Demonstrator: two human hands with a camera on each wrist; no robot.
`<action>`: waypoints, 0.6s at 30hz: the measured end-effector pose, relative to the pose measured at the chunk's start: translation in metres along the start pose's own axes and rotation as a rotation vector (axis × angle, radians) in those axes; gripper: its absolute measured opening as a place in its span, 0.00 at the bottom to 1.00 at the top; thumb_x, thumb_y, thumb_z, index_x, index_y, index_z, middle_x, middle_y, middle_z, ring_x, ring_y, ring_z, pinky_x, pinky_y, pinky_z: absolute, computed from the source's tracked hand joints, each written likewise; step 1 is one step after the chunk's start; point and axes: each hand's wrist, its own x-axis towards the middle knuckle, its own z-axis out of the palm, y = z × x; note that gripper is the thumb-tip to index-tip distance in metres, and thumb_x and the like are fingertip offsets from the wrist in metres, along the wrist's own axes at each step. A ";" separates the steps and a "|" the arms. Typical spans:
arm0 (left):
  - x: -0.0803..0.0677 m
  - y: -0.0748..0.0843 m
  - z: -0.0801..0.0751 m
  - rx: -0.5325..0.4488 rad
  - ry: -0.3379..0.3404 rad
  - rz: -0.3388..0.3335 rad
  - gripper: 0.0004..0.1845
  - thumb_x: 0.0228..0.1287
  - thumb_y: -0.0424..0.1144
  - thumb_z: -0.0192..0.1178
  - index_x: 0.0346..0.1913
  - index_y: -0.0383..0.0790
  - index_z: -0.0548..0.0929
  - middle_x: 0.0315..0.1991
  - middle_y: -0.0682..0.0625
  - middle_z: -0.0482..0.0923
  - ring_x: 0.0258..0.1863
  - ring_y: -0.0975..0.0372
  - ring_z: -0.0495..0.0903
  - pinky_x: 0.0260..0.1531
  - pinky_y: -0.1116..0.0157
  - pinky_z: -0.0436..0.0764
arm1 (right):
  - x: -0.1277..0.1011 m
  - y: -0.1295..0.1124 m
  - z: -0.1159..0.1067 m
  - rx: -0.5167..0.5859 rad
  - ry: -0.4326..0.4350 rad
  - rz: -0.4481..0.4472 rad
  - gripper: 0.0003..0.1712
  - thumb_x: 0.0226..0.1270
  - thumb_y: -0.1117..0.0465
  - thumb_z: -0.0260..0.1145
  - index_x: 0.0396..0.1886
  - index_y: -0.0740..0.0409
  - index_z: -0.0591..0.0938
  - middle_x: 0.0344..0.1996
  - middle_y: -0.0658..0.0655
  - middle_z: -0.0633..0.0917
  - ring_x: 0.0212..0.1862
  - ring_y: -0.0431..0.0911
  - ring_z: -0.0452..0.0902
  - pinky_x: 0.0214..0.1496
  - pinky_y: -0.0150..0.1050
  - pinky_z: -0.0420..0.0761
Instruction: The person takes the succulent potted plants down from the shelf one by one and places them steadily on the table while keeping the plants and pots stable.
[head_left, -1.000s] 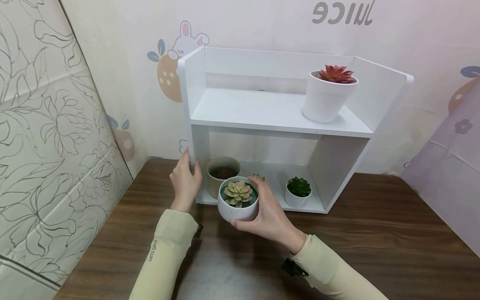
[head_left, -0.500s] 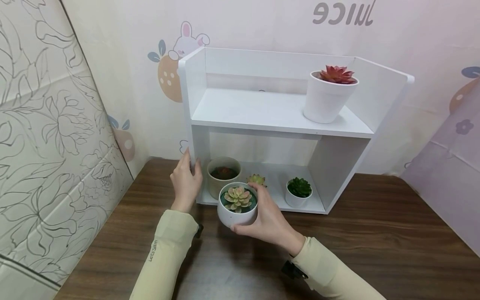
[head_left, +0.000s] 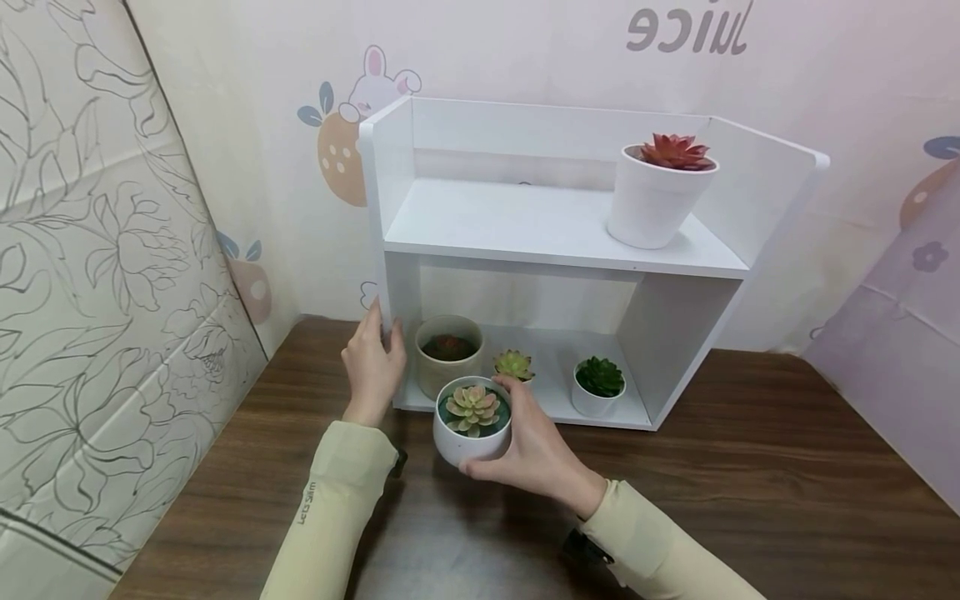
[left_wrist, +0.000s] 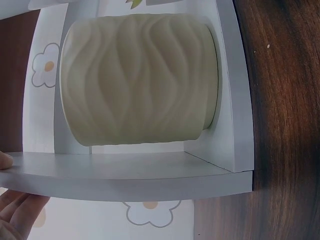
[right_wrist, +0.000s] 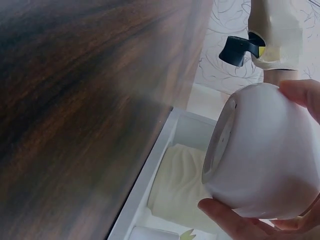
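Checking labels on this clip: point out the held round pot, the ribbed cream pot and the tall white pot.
Round pot (head_left: 471, 443), head view, on its white front wall.
Cream pot (left_wrist: 137, 77), left wrist view, on its ribbed side.
Tall pot (head_left: 649, 208), head view, on its side wall.

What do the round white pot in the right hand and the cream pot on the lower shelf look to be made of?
The round white pot looks like glazed ceramic, possibly plastic: smooth and even, with a soft sheen in the right wrist view. The cream pot looks like matte ceramic or resin, its wall moulded in wavy vertical ridges without gloss.
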 end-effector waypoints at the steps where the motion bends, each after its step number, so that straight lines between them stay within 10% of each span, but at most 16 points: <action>1: 0.000 0.000 0.000 0.000 0.000 0.001 0.23 0.68 0.34 0.55 0.63 0.30 0.71 0.54 0.32 0.78 0.51 0.42 0.81 0.45 0.41 0.77 | 0.000 0.000 0.001 0.001 -0.002 0.003 0.63 0.34 0.43 0.81 0.69 0.57 0.59 0.58 0.56 0.72 0.56 0.46 0.72 0.56 0.46 0.75; 18: 0.000 -0.001 0.000 0.000 0.005 0.004 0.23 0.67 0.34 0.56 0.63 0.29 0.71 0.54 0.32 0.78 0.51 0.42 0.81 0.45 0.41 0.77 | -0.001 0.008 0.009 -0.031 -0.057 0.014 0.66 0.33 0.44 0.83 0.71 0.59 0.57 0.61 0.57 0.70 0.57 0.47 0.73 0.57 0.47 0.75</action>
